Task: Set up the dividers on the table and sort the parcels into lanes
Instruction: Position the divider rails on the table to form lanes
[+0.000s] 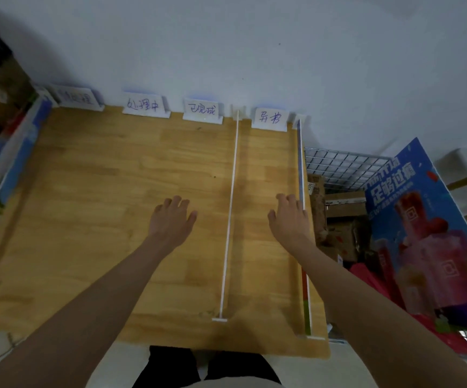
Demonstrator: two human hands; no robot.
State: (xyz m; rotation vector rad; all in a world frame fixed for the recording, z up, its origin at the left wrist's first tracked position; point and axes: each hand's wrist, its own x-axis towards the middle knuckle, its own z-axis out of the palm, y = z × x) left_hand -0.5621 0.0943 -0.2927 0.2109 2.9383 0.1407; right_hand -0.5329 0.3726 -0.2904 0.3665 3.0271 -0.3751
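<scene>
Two hands over tabletop, both palm-down, fingers relaxed, holding nothing: left hand mid-tabletop, right hand near right edge. Two dividers upright, long axes near edge to far edge: middle divider, edge divider beside right fingertips. Four labels along far edge.

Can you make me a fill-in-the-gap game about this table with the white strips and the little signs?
1. The number of paper signs standing along the far edge of the table is ____.
2. The left hand and the right hand are on opposite sides of the thin white ____.
3. The parcels are still waiting in a wire ____ to the right of the table.
4. Neither hand is ____ anything.

Missing words: four; divider; basket; holding
</scene>
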